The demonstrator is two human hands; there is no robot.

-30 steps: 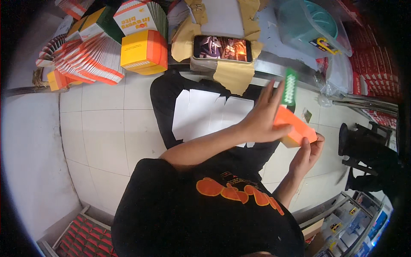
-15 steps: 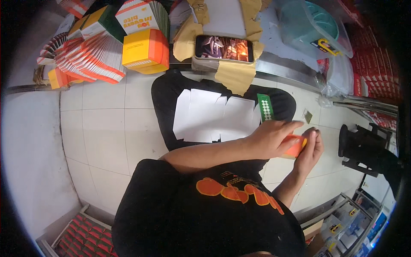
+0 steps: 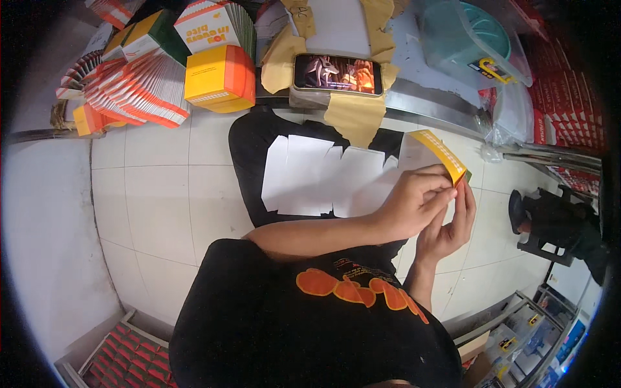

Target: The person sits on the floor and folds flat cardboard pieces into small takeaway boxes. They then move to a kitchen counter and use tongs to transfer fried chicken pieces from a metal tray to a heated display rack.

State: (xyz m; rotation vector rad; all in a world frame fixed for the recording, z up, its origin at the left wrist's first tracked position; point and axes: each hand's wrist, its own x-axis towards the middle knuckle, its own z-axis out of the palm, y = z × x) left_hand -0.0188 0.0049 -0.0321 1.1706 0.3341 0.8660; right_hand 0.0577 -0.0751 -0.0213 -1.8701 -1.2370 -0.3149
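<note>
Fingers of left hand and right hand gripped a carton, centre right.
Likely light, crushable; edges suited gripping.

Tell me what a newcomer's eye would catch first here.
Probably the lit phone at top centre, beside brown paper. Next might come the yellow-edged carton right of centre, where the left hand and right hand meet. The yellow-and-orange box at upper left also stands out, near a fanned card stack.
</note>
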